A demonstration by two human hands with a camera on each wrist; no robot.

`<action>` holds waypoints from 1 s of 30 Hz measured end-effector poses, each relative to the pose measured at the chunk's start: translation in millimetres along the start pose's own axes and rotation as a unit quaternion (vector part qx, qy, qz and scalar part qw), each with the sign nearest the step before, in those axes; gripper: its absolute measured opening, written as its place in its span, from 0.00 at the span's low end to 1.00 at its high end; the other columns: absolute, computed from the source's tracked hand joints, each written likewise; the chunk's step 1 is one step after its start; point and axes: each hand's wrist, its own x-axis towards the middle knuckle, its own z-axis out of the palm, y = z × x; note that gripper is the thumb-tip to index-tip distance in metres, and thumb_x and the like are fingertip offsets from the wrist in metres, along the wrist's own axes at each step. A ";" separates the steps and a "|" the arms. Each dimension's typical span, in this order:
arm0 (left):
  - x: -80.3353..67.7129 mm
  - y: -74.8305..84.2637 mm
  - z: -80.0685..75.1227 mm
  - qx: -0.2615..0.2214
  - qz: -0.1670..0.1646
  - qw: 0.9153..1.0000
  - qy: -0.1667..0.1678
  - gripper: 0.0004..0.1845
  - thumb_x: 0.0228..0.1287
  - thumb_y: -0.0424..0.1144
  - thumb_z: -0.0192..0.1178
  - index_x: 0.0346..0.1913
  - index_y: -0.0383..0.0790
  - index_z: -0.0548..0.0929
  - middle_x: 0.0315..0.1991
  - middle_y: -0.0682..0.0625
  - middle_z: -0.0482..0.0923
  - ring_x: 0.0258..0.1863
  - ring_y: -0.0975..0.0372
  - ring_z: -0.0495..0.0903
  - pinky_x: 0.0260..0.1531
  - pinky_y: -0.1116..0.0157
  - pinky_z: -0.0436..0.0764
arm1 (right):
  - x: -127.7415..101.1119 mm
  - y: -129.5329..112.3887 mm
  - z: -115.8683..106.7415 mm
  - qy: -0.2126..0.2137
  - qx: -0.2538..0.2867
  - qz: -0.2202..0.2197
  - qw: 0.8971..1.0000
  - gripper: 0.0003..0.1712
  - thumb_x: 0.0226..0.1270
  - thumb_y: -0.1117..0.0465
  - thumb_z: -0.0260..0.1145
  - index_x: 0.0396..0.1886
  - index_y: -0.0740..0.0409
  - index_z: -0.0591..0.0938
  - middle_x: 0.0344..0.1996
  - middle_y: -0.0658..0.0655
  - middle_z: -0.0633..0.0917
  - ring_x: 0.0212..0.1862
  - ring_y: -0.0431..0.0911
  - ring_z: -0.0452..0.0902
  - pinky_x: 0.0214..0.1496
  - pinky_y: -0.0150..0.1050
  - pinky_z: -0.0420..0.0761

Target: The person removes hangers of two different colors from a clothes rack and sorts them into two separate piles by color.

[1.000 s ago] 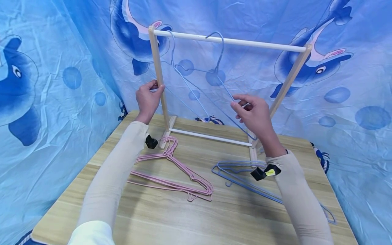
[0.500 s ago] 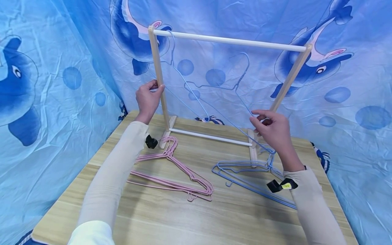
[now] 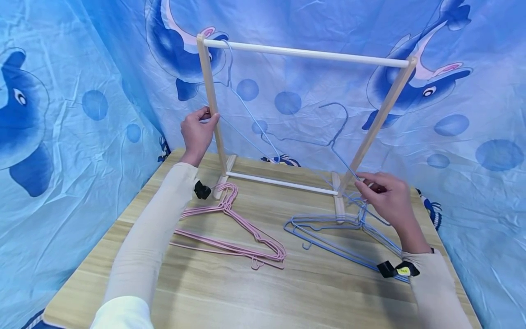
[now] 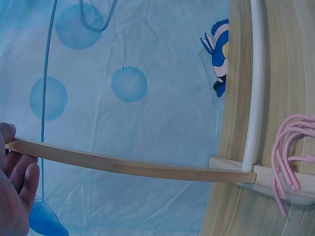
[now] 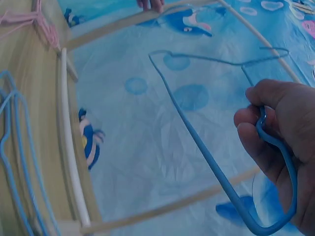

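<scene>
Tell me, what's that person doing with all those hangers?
The person's left hand grips the wooden post of a small clothes rack on the table. The right hand holds a blue hanger off the rail, low beside the blue hanger pile. One more blue hanger hangs on the rail. Pink hangers lie on the table.

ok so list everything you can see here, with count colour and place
rack: one, pale wood posts with white rails, back of table
hanging hanger: one, blue, on the top rail near the left post
held hanger: one, blue, off the rail, by the right post
blue hangers: a pile, count unclear, table right
pink hangers: a pile, count unclear, table left
table: one, light wood
backdrop: one, blue dolphin-print cloth
left hand: grips the left post
right hand: grips the held hanger
</scene>
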 end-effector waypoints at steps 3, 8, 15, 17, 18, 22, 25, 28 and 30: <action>0.4 0.3 -0.2 0.003 -0.006 1.000 -0.001 0.21 0.70 0.51 0.66 0.57 0.42 0.88 0.49 0.44 0.89 0.47 0.55 0.88 0.50 0.55 0.86 | -12.6 6.3 -7.9 -0.008 -0.017 -0.017 1.000 0.16 0.52 0.79 0.76 0.41 0.63 0.92 0.21 0.50 0.84 0.22 0.30 0.73 0.24 0.23 0.71; 0.6 0.2 -0.4 0.007 -0.005 1.000 -0.002 0.22 0.70 0.53 0.65 0.58 0.42 0.88 0.49 0.44 0.89 0.48 0.55 0.88 0.50 0.56 0.86 | -37.4 16.7 -19.5 -0.028 -0.027 -0.010 0.999 0.18 0.50 0.81 0.75 0.41 0.63 0.92 0.24 0.48 0.85 0.25 0.30 0.74 0.27 0.22 0.73; 0.5 -0.9 -0.2 0.003 -0.005 1.000 -0.002 0.22 0.70 0.54 0.65 0.58 0.43 0.88 0.49 0.45 0.89 0.47 0.54 0.88 0.50 0.55 0.86 | -72.7 29.3 -34.6 -0.028 -0.025 0.034 0.999 0.18 0.49 0.80 0.76 0.40 0.63 0.92 0.26 0.46 0.86 0.27 0.29 0.75 0.29 0.22 0.74; 0.4 -1.3 -0.3 0.003 -0.007 1.000 -0.002 0.22 0.70 0.54 0.65 0.58 0.43 0.88 0.49 0.45 0.89 0.47 0.55 0.88 0.50 0.56 0.86 | -81.5 32.1 -39.4 -0.029 -0.027 0.050 0.998 0.17 0.50 0.80 0.76 0.40 0.62 0.92 0.26 0.43 0.85 0.26 0.29 0.74 0.28 0.22 0.73; 0.3 -1.1 -0.4 0.004 -0.008 1.000 -0.002 0.22 0.70 0.54 0.65 0.58 0.44 0.88 0.49 0.45 0.89 0.47 0.55 0.88 0.50 0.56 0.86 | -85.7 33.7 -41.7 -0.030 -0.025 0.057 0.998 0.17 0.51 0.80 0.75 0.40 0.62 0.92 0.26 0.42 0.84 0.25 0.29 0.73 0.27 0.22 0.72; 0.3 -1.3 -0.2 0.008 -0.008 1.000 0.001 0.21 0.70 0.53 0.66 0.57 0.44 0.88 0.48 0.45 0.89 0.46 0.56 0.89 0.49 0.56 0.86 | -101.2 41.5 -50.2 -0.037 -0.020 0.078 0.996 0.17 0.53 0.81 0.74 0.41 0.62 0.92 0.23 0.42 0.82 0.23 0.31 0.70 0.23 0.27 0.69; 0.7 -1.2 0.7 0.007 -0.004 1.000 0.002 0.21 0.70 0.52 0.66 0.57 0.43 0.88 0.48 0.45 0.89 0.46 0.55 0.88 0.48 0.56 0.86 | -112.4 47.0 -55.8 -0.042 -0.019 0.102 0.994 0.16 0.54 0.80 0.74 0.41 0.63 0.91 0.22 0.44 0.82 0.22 0.32 0.68 0.22 0.29 0.68; 0.8 -0.6 1.6 0.005 -0.001 1.000 -0.001 0.21 0.70 0.53 0.65 0.57 0.43 0.88 0.48 0.44 0.89 0.47 0.55 0.88 0.49 0.56 0.86 | -123.6 50.2 -61.7 -0.052 -0.017 0.140 0.989 0.13 0.58 0.77 0.74 0.42 0.64 0.91 0.25 0.44 0.85 0.23 0.34 0.72 0.22 0.29 0.69; 0.6 -0.1 2.2 0.004 0.000 1.000 -0.001 0.22 0.70 0.54 0.65 0.57 0.43 0.88 0.48 0.44 0.89 0.47 0.55 0.88 0.49 0.55 0.86 | -131.0 52.1 -65.6 -0.062 -0.016 0.164 0.984 0.12 0.60 0.76 0.73 0.44 0.66 0.90 0.29 0.41 0.87 0.23 0.34 0.74 0.22 0.28 0.71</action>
